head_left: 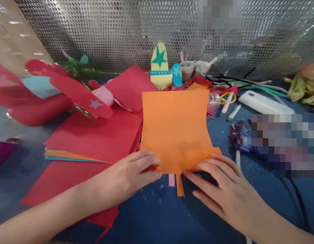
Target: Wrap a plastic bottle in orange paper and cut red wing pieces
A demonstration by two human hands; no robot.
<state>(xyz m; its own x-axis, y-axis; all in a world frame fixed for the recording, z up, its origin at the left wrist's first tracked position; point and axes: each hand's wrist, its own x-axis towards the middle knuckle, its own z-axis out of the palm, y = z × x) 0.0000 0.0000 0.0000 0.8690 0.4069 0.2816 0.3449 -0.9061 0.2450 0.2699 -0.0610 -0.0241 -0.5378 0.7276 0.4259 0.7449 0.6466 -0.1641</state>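
An orange sheet of paper point(175, 125) lies in front of me, its sides slightly curved. My left hand point(131, 173) pinches the sheet's lower left corner between thumb and fingers. With its fingers spread, my right hand point(223, 189) rests on the lower right part of the paper, where an orange flap or second piece sticks out to the right. One fingertip is close to a narrow orange strip point(180, 186) poking out below the bottom edge. Beside that strip a small pink paper strip point(171, 180) shows. What lies beneath the orange sheet is hidden.
Red paper sheets point(96, 139) are stacked at the left, near red cut-out shapes with stars point(80, 93). Behind the sheet stands a yellow paper shape with a green star point(160, 66). A white glue-gun-like object point(266, 102), a crayon point(233, 113) and a wrapped lollipop point(242, 137) lie right.
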